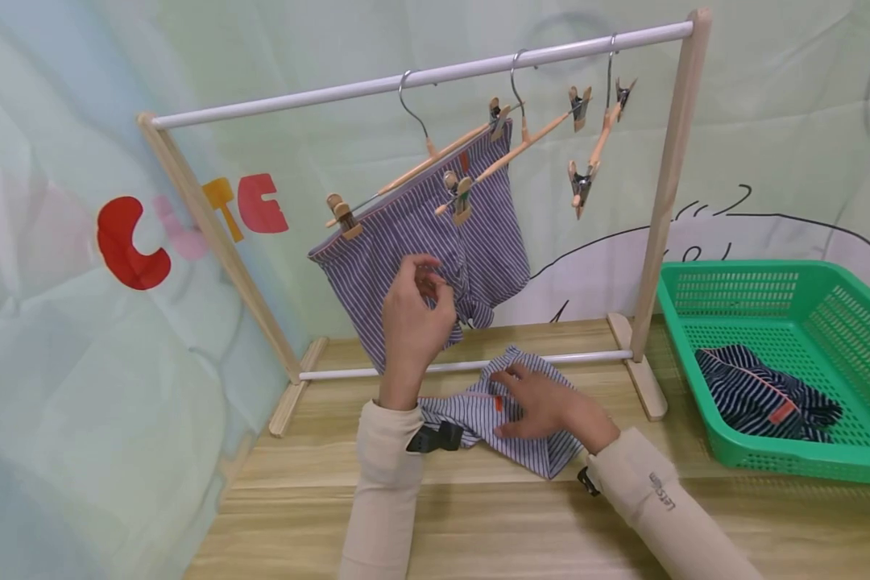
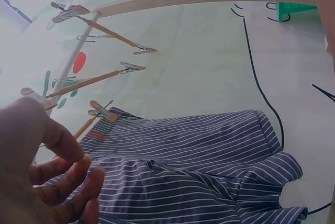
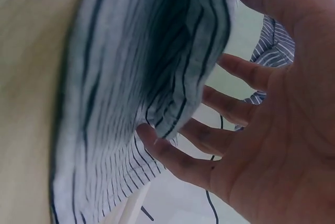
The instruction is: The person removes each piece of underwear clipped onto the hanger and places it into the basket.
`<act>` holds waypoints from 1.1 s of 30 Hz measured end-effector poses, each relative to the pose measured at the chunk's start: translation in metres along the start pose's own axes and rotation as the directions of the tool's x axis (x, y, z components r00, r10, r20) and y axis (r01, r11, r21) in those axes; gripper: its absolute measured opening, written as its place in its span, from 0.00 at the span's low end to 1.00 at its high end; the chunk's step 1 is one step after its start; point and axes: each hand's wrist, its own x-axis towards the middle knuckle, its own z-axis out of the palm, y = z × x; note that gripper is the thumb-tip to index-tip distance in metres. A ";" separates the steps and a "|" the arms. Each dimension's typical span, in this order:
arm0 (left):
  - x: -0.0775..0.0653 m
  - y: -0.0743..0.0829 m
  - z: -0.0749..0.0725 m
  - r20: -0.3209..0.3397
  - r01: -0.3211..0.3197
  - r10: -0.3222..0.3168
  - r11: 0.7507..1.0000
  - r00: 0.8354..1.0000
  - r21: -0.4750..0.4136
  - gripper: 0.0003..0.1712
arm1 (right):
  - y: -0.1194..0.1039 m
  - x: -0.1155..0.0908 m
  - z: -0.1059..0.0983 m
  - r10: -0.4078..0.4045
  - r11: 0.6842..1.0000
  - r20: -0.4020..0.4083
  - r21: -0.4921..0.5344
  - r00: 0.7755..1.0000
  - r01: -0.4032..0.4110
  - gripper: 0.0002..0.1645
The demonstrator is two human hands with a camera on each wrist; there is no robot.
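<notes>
Dark blue-and-white striped shorts [image 1: 413,225] hang by their waistband from a wooden clip hanger [image 1: 445,151], clipped at both ends. My left hand [image 1: 416,314] is raised before them, fingers loosely bent and holding nothing; the left wrist view shows the hand [image 2: 47,166] beside the shorts [image 2: 188,166]. On the table lies a second pair of light striped shorts [image 1: 540,451] with a small orange tag. Over it my right hand [image 1: 547,407] spreads its fingers. In the right wrist view, the fingertips of that hand [image 3: 251,124] touch the light cloth [image 3: 110,119] at a fold.
Two more clip hangers, one in the middle [image 1: 525,145] and one at right [image 1: 603,145], hang on the white rail [image 1: 297,101] of a wooden rack. At right, a green basket [image 1: 739,290] contains a black striped garment [image 1: 754,391]. A lettered cloth backdrop [image 1: 261,282] stands behind.
</notes>
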 end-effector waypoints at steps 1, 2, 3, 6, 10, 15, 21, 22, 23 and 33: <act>0.000 0.000 0.000 0.002 0.001 -0.001 1.000 1.000 -0.001 0.14 | -0.001 0.000 0.000 0.006 1.000 0.002 -0.005 1.000 -0.006 0.48; 0.000 0.000 0.000 0.003 0.002 -0.002 1.000 1.000 -0.001 0.14 | -0.001 0.000 0.001 0.012 1.000 0.007 -0.019 1.000 -0.012 0.47; 0.000 0.001 -0.001 0.004 0.004 -0.004 1.000 1.000 -0.001 0.14 | -0.002 0.001 0.001 0.017 0.999 0.010 -0.031 1.000 -0.017 0.47; 0.001 0.000 -0.001 0.003 0.003 -0.003 1.000 1.000 -0.002 0.14 | -0.003 0.002 0.004 0.026 0.997 0.011 -0.066 1.000 -0.025 0.47; 0.000 0.000 -0.001 0.002 -0.004 0.004 1.000 1.000 -0.004 0.14 | -0.004 0.004 0.008 0.051 0.993 0.010 -0.106 0.999 -0.050 0.49; 0.000 0.000 -0.002 0.004 -0.012 0.012 1.000 1.000 -0.008 0.14 | -0.005 0.005 0.011 0.067 0.987 0.007 -0.148 0.998 -0.065 0.44; 0.001 0.000 -0.002 0.000 -0.021 0.021 1.000 1.000 -0.007 0.14 | -0.006 0.005 0.010 0.057 0.986 -0.013 -0.155 0.998 -0.059 0.35; 0.001 0.000 -0.002 -0.001 -0.022 0.022 1.000 1.000 -0.008 0.14 | -0.006 0.005 0.010 0.054 0.987 -0.017 -0.151 0.998 -0.056 0.35; 0.001 0.000 -0.002 -0.002 -0.021 0.021 1.000 1.000 -0.007 0.14 | -0.006 0.005 0.010 0.049 0.988 -0.022 -0.145 0.999 -0.052 0.34; 0.001 0.002 -0.003 0.000 0.000 0.000 1.000 1.000 -0.014 0.14 | -0.002 0.005 0.009 -0.060 0.990 -0.091 -0.129 0.994 0.048 0.16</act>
